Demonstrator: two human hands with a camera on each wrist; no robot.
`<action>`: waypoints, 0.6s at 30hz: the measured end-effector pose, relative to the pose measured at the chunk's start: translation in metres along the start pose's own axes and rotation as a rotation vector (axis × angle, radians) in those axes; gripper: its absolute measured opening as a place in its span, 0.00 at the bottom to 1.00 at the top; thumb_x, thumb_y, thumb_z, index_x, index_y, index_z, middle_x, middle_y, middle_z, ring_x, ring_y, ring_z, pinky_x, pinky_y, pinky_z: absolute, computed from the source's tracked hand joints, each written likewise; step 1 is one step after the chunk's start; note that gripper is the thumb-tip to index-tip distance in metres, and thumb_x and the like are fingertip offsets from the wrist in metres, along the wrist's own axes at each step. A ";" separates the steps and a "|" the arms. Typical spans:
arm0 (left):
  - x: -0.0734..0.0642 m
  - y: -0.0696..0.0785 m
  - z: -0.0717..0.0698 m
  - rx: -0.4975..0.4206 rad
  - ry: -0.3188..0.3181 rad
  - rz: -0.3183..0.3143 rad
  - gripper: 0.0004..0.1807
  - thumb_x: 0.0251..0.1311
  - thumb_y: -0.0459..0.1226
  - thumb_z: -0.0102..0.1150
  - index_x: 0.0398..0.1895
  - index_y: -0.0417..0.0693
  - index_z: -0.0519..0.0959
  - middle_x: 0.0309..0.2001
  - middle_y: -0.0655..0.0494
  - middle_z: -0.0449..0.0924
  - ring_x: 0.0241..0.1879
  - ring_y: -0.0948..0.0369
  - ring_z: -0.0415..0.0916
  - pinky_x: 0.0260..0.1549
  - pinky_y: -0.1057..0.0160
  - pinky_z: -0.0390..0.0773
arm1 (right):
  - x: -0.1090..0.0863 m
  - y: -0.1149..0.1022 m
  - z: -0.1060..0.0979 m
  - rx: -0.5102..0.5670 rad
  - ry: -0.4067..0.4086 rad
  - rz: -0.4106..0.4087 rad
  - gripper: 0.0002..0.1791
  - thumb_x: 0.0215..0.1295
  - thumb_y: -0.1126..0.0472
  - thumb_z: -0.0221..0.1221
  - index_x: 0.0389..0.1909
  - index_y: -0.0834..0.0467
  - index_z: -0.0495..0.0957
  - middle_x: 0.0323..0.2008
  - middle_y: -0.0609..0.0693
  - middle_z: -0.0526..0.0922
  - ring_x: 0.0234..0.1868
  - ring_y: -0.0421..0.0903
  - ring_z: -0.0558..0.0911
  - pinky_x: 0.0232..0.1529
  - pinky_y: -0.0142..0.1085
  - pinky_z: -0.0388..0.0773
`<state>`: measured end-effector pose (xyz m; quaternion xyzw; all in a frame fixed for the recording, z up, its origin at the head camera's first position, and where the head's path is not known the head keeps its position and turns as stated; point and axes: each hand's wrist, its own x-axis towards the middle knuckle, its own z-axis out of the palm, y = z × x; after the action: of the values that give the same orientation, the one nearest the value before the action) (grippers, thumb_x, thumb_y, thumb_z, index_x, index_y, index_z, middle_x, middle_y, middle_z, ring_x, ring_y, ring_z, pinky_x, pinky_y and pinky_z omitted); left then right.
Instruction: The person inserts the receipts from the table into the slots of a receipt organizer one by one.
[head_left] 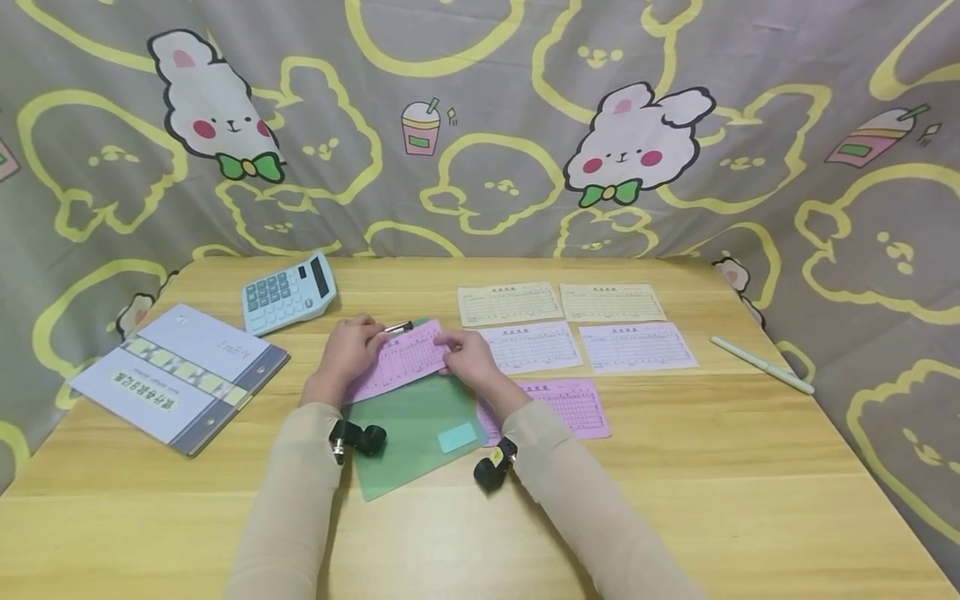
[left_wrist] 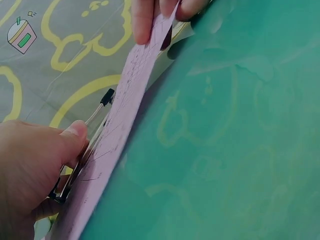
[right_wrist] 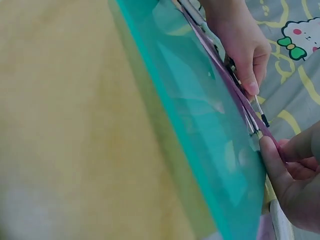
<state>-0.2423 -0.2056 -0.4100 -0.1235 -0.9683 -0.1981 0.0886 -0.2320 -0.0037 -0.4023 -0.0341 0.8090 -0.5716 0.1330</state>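
Observation:
A green clip folder [head_left: 408, 450] lies before me, a light blue label [head_left: 457, 437] near its lower right corner. At its top edge my left hand [head_left: 347, 357] grips the metal clip [left_wrist: 106, 96], thumb on the wire lever and fingers curled around its other side. My right hand [head_left: 472, 360] pinches the right end of a pink printed slip [head_left: 401, 357] between thumb and fingers. The slip slants across the folder's top, its upper edge right at the clip. In the right wrist view the slip [right_wrist: 232, 87] appears almost edge-on.
Right of the folder lie another pink slip [head_left: 581, 407], two white slips [head_left: 637, 347] and two cream slips [head_left: 611, 302]. A pale green pen [head_left: 761, 365] is at far right. A light blue calculator [head_left: 288, 292] and a lavender account book [head_left: 180, 375] sit to the left.

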 end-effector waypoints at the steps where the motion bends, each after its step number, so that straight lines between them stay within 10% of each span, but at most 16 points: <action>1: 0.000 0.000 0.000 -0.003 -0.002 -0.002 0.15 0.58 0.39 0.48 0.42 0.38 0.76 0.41 0.44 0.71 0.40 0.47 0.65 0.42 0.51 0.61 | 0.002 -0.001 0.001 -0.007 0.002 0.004 0.22 0.47 0.79 0.49 0.44 0.62 0.75 0.40 0.56 0.74 0.23 0.44 0.75 0.24 0.29 0.74; 18: -0.002 0.000 0.002 -0.019 -0.003 -0.029 0.18 0.59 0.41 0.48 0.46 0.38 0.75 0.43 0.45 0.69 0.42 0.47 0.63 0.43 0.51 0.61 | 0.018 -0.006 0.006 -0.066 0.016 0.006 0.21 0.47 0.80 0.49 0.43 0.65 0.74 0.37 0.57 0.75 0.24 0.43 0.75 0.23 0.27 0.74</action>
<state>-0.2407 -0.2052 -0.4117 -0.1106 -0.9682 -0.2084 0.0832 -0.2482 -0.0151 -0.4013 -0.0314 0.8286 -0.5444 0.1270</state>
